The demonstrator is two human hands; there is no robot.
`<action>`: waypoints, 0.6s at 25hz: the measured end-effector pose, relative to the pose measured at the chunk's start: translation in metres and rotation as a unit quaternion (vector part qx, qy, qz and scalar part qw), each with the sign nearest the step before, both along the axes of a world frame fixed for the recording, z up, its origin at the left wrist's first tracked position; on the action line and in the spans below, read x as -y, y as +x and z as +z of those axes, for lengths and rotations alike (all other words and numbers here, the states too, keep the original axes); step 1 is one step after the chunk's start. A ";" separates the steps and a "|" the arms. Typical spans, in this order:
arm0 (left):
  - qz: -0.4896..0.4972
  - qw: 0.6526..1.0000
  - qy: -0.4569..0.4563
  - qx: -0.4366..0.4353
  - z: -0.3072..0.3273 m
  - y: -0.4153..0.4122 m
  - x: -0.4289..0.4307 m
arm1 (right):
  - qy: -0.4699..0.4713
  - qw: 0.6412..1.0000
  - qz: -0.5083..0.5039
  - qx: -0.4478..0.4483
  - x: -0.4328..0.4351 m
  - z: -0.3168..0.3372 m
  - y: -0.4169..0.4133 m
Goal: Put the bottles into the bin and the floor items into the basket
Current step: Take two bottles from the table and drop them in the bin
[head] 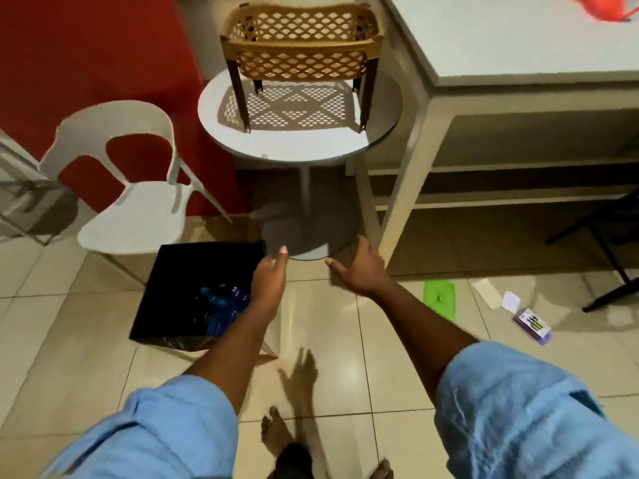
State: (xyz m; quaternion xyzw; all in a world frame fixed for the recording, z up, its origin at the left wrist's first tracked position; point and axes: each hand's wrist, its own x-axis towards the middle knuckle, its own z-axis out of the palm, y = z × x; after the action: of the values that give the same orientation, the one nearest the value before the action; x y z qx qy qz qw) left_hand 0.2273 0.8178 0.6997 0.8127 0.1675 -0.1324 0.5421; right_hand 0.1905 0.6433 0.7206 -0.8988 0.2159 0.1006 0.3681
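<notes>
Your left hand, slack, empty: bin holding bottles at its left. Your right hand, slack, empty: lid, pack to its right; basket on surface beyond.

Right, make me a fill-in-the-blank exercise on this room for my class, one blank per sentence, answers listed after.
1. The basket stands on a round ____.
2. The black bin holds blue ____.
3. The flat green item lies on the ____.
4. The chair beside the bin is ____ in colour.
Missing words: table; bottles; floor; white.
</notes>
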 end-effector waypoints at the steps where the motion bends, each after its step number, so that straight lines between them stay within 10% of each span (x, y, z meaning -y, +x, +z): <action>1: -0.017 1.000 0.001 0.005 0.008 -0.008 0.023 | 0.000 1.000 -0.011 0.008 0.022 0.007 -0.014; 15: -0.223 0.973 0.045 -0.039 -0.004 -0.116 0.261 | -0.024 0.977 -0.212 -0.021 0.238 0.004 -0.208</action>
State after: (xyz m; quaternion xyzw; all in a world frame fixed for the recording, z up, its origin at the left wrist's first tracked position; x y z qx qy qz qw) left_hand 0.1112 0.5567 0.6957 0.8475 0.0090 -0.2736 0.4548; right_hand -0.0176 0.4049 0.7248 -0.8387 0.4116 0.0342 0.3549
